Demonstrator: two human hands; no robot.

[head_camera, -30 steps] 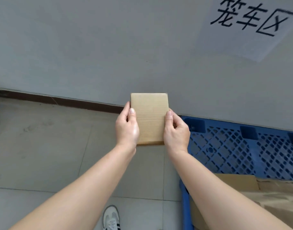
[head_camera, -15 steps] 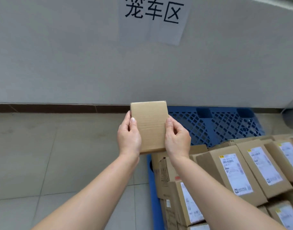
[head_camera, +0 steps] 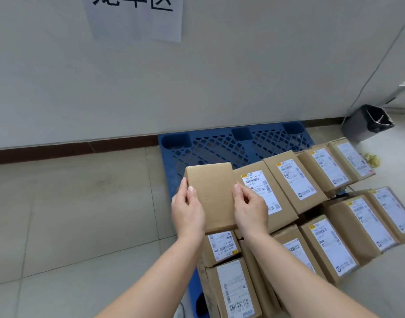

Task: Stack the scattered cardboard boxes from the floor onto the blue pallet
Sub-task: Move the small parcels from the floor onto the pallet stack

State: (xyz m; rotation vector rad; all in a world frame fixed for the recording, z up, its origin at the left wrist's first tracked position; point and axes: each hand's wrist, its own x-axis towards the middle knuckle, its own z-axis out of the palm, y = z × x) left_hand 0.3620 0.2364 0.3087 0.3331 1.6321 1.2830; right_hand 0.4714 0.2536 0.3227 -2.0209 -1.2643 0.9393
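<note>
I hold a small plain cardboard box (head_camera: 214,193) in front of me, above the left part of the blue pallet (head_camera: 222,145). My left hand (head_camera: 187,210) grips its left edge and my right hand (head_camera: 250,210) grips its right edge, thumbs on the top face. Several labelled cardboard boxes (head_camera: 295,180) lie in rows on the pallet, to the right of and below the held box. The far strip of the pallet by the wall is bare.
A grey wall with a paper sign (head_camera: 135,17) stands behind the pallet. A dark bin with a black liner (head_camera: 369,122) sits at the far right. Tiled floor (head_camera: 70,214) stretches to the left of the pallet.
The view has swung right and down, so the pallet and its rows of boxes now fill the right side. The held box has come over the pallet; both hands keep the same grip.
</note>
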